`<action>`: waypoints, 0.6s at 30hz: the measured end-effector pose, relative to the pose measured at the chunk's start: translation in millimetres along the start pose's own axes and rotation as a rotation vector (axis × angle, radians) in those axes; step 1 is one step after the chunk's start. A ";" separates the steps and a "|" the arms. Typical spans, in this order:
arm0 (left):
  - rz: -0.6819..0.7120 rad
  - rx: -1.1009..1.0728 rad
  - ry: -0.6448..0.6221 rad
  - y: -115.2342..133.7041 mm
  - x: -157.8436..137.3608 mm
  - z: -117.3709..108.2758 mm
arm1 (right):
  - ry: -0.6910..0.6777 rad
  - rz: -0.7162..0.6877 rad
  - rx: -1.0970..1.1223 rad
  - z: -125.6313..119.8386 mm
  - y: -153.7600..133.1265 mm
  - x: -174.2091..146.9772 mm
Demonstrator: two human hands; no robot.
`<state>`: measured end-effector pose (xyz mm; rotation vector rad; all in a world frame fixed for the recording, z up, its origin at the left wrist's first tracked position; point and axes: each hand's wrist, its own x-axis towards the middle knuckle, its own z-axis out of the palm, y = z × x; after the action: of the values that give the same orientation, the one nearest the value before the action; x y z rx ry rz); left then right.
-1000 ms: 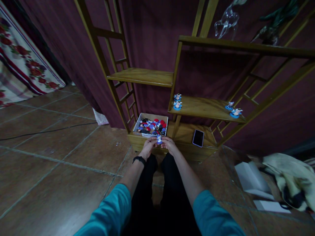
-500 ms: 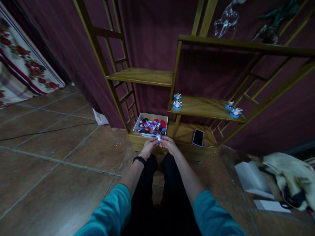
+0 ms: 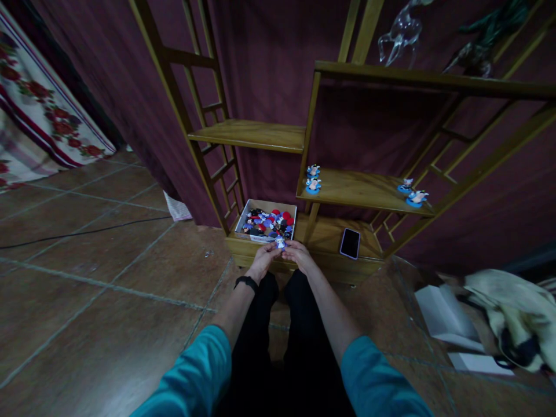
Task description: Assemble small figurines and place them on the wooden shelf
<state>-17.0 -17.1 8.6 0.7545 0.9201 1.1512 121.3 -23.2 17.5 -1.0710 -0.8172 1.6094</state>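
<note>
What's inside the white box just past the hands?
A jumble of small figures with red, purple and black parts fills the box. Anything beneath the top layer is covered, and the held figure hides part of the near edge.

Left sleeve (image 3: 195,365) teal, creased, stopping short of left hand (image 3: 263,258), bare. Right sleeve (image 3: 377,370) same teal, similar length; right hand (image 3: 299,253) bare. Black band (image 3: 246,282) on left wrist (image 3: 255,275). Trousers (image 3: 299,315) near-black, details lost in shadow.
</note>
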 end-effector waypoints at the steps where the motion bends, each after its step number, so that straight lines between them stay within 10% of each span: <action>1: 0.001 -0.001 0.000 -0.5 0.1 -0.3 | -0.004 -0.002 0.004 -0.1 -0.1 -0.2; 18: -0.025 0.010 0.005 1.6 -3.9 1.9 | 0.004 0.044 0.003 -3.1 0.6 3.4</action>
<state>-16.4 -20.5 11.7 0.7468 0.9379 1.1282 123.5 -20.1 14.9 -1.0969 -0.7929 1.6445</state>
